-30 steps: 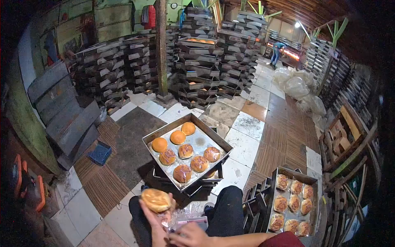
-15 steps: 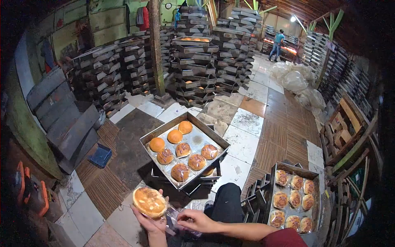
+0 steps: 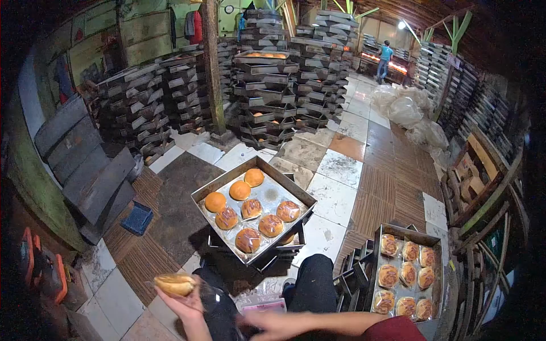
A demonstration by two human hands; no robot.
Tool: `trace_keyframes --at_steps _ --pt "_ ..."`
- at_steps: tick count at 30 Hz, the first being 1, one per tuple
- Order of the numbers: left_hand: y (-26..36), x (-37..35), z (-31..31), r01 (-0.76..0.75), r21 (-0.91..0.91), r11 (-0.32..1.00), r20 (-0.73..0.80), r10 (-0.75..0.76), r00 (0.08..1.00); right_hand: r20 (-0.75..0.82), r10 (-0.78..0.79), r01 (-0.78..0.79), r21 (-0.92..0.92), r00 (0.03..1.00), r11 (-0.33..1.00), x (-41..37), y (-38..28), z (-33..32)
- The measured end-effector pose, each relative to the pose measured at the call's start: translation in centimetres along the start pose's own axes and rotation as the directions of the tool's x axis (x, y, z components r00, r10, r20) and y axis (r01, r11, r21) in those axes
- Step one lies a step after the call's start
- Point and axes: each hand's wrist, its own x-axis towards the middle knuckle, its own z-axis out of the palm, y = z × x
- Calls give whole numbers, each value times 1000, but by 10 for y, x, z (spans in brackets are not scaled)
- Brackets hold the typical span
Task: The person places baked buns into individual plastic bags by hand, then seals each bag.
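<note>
- Largest, we note the tiled floor, pale and brown squares alternating.
- Upon it, at the rear, we find tall stacks of dark trays.
- In the far right background, we observe another person standing before a glowing orange strip.
- Nearer to us lies a heap of clear plastic.
- At centre, we see the near tray, set askew on other trays; it bears eight buns, three plain and five streaked, glossy with film.
- At right, we see the side tray, with nine streaked buns in three rows.
- Below, we distinguish the right hand, blurred beside the packet; we cannot tell whether its fingers grip anything.
- The left hand, palm upward, curls its fingers about the held bun.
- Between the knees we see a pink-marked packet.
- Smallest, we identify the held bun, edge-on, left of the near tray's front corner.
</note>
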Motion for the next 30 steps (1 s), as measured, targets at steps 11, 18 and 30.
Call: trace_keyframes --at_steps 11,18,30 --pt "24 -84 -53 24 735 678 148 -194 970 -431 318 -103 452 844 886 45 79 64" --pt "5 -80 -45 -346 924 161 316 188 930 -451 422 -337 260 786 905 58 61 64" --pt "44 -102 0 -566 773 285 627 -208 751 -545 113 -64 109 831 992 27 2 40"
